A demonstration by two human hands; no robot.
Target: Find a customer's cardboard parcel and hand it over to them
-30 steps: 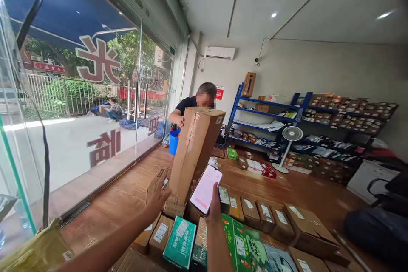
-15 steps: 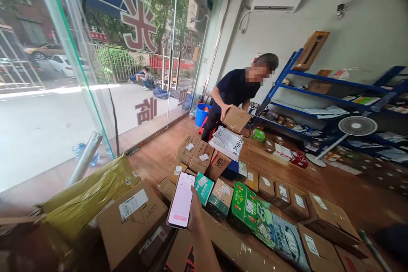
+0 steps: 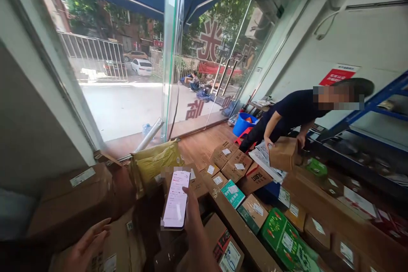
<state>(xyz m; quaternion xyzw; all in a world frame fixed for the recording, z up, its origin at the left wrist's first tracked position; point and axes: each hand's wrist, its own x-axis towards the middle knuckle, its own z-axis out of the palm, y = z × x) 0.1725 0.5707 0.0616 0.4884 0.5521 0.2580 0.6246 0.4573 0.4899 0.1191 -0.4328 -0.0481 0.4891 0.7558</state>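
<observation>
My right hand (image 3: 193,216) holds a smartphone (image 3: 176,199) upright with its lit screen facing me, above a pile of cardboard parcels. My left hand (image 3: 85,250) hovers low at the left with fingers spread, just over a brown carton (image 3: 123,238), holding nothing. A large brown carton (image 3: 75,197) with a white label lies beside it. A yellow plastic-wrapped parcel (image 3: 156,161) sits behind the phone, near the glass.
A co-worker in a dark shirt (image 3: 295,112) bends over at the right, holding a small brown box (image 3: 283,153). Labelled cartons, a teal box (image 3: 233,193) and green boxes (image 3: 282,238) cover the wooden floor. Glass wall (image 3: 127,93) left, blue shelving (image 3: 379,102) right, blue bucket (image 3: 244,122) behind.
My view has swung left and down toward the glass corner. My left hand has come back into view at the lower left. The co-worker swapped the tall carton for a small box.
</observation>
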